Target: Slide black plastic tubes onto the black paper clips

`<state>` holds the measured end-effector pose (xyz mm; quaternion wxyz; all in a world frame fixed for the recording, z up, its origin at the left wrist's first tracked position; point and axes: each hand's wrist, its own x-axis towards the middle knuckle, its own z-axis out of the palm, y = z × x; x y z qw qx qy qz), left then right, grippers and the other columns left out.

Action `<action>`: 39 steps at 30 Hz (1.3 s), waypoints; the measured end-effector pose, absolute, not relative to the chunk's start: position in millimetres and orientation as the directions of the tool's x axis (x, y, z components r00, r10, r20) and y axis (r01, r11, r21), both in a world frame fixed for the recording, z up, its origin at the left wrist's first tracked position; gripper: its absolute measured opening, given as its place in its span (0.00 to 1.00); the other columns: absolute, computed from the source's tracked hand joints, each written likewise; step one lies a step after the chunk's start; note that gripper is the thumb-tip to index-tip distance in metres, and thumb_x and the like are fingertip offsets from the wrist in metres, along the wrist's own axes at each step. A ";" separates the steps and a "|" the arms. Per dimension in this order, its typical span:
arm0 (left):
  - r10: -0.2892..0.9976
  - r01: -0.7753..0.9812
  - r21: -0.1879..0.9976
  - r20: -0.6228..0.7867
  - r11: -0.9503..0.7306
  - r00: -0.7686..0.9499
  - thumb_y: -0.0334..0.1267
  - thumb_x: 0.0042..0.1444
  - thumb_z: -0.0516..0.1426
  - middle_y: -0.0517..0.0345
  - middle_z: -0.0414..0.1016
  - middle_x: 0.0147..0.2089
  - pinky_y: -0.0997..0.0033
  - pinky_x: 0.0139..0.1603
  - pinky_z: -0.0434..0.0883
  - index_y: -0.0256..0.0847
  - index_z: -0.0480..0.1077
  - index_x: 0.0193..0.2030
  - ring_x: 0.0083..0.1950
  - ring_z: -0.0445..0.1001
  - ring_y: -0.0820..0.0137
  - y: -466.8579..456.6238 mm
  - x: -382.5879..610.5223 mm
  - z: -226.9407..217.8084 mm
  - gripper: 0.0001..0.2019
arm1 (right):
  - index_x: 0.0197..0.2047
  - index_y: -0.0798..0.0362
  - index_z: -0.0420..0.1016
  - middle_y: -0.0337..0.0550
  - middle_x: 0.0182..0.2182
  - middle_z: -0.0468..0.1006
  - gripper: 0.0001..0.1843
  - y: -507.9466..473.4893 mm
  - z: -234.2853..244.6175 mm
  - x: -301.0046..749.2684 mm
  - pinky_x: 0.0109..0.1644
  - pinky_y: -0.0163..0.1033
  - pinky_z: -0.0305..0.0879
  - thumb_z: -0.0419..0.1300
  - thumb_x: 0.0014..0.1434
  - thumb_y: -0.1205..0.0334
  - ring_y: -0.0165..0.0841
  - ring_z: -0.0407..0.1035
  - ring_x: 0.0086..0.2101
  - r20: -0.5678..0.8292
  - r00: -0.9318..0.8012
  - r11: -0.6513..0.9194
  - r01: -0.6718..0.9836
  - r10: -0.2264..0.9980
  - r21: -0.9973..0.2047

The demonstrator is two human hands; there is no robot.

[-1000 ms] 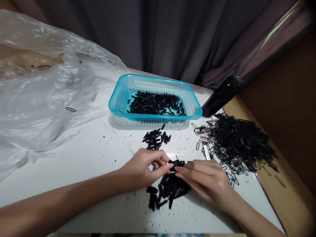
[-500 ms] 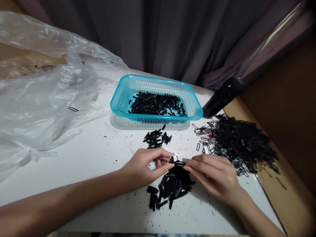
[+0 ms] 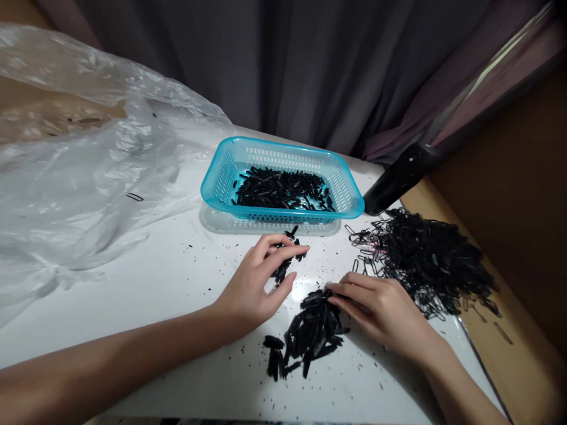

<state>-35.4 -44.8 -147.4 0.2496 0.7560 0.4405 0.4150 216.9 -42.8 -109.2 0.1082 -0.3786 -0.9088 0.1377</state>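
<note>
My left hand (image 3: 264, 277) hovers over a small group of slim black strips (image 3: 280, 273) in front of the basket. Its fingers are spread, with nothing held between them. My right hand (image 3: 378, 304) has thumb and fingertips pinched together at the upper right edge of a larger heap of black strips (image 3: 312, 327). What sits in that pinch, if anything, is hidden among the dark pieces. Beyond the hands, a blue perforated basket (image 3: 204, 188) holds many similar black strips (image 3: 279, 188).
A tangled mound of black wire loops (image 3: 436, 260) lies at the right edge of the white table (image 3: 177, 366). Behind it leans a black cylindrical object (image 3: 396, 180). Clear plastic sheeting (image 3: 88, 177) spreads over the left side. Dark crumbs dot the tabletop.
My left hand has let go of the small black pieces held between both hands, moved up toward the basket and opened. My right hand has stayed almost in place.
</note>
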 end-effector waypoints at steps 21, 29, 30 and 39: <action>0.832 0.530 0.659 0.297 -0.533 0.468 0.33 0.61 0.59 0.57 0.73 0.49 0.57 0.53 0.51 0.43 0.73 0.37 0.51 0.68 0.61 -49.3 -33.3 -150.8 0.02 | 0.44 0.52 0.80 0.40 0.27 0.75 0.14 -47.3 -118.8 210.5 0.28 0.36 0.58 0.52 0.73 0.60 0.31 0.70 0.26 0.124 -0.701 0.699 0.646 0.703 -0.308; 0.812 0.495 0.669 0.304 -0.555 0.499 0.33 0.61 0.60 0.57 0.73 0.48 0.58 0.53 0.51 0.43 0.74 0.38 0.50 0.69 0.63 -48.0 -33.6 -153.6 0.02 | 0.42 0.52 0.79 0.39 0.26 0.74 0.15 -47.2 -119.9 210.1 0.27 0.36 0.56 0.51 0.73 0.61 0.30 0.68 0.25 0.164 -0.704 0.717 0.637 0.690 -0.284; 0.806 0.490 0.669 0.301 -0.559 0.509 0.33 0.61 0.60 0.57 0.73 0.48 0.58 0.53 0.51 0.44 0.74 0.39 0.50 0.69 0.63 -47.6 -33.9 -154.1 0.02 | 0.42 0.52 0.79 0.39 0.26 0.74 0.15 -47.3 -119.8 210.4 0.27 0.36 0.56 0.51 0.73 0.62 0.30 0.68 0.25 0.165 -0.706 0.719 0.635 0.689 -0.284; 0.748 0.417 0.681 0.296 -0.602 0.594 0.34 0.65 0.59 0.58 0.75 0.47 0.62 0.52 0.51 0.43 0.73 0.42 0.49 0.70 0.64 -44.6 -36.1 -158.2 0.02 | 0.46 0.52 0.79 0.41 0.29 0.77 0.14 -48.1 -115.4 210.8 0.28 0.36 0.58 0.51 0.73 0.60 0.31 0.71 0.28 0.120 -0.725 0.723 0.629 0.678 -0.285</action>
